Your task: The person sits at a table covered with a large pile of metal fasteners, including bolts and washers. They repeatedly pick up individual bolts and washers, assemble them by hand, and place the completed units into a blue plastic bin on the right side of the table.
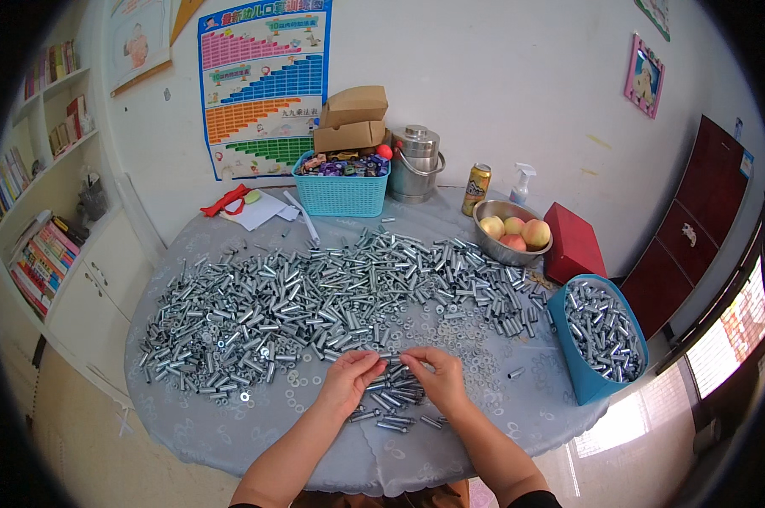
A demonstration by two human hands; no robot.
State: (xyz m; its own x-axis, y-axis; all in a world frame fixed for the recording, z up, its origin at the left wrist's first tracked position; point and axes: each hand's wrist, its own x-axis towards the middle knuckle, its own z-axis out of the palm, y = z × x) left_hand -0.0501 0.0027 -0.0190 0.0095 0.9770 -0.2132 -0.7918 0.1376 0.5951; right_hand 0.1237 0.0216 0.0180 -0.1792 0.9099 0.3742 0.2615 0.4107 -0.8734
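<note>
Over the near middle of the table, my left hand [349, 383] and my right hand [438, 378] face each other with fingertips pinched. Between them is a small silvery metal piece [390, 359], which looks like an expansion bolt; both hands seem to grip it, though the fingers cover most of it. Under and just in front of the hands lies a small group of bolts with sleeves [392, 423]. Beyond them spreads a large heap of loose metal sleeves and bolts [314, 292]. Flat washers [475, 347] are scattered right of my right hand and along the heap's near edge.
A blue bin [581, 388] full of metal sleeves stands at the right edge. Behind it are a red box [574, 244], a steel bowl [494, 249] of fruit, a can [476, 189] and a spray bottle [522, 184]. A turquoise basket [340, 196] and metal pail [416, 165] stand at the back.
</note>
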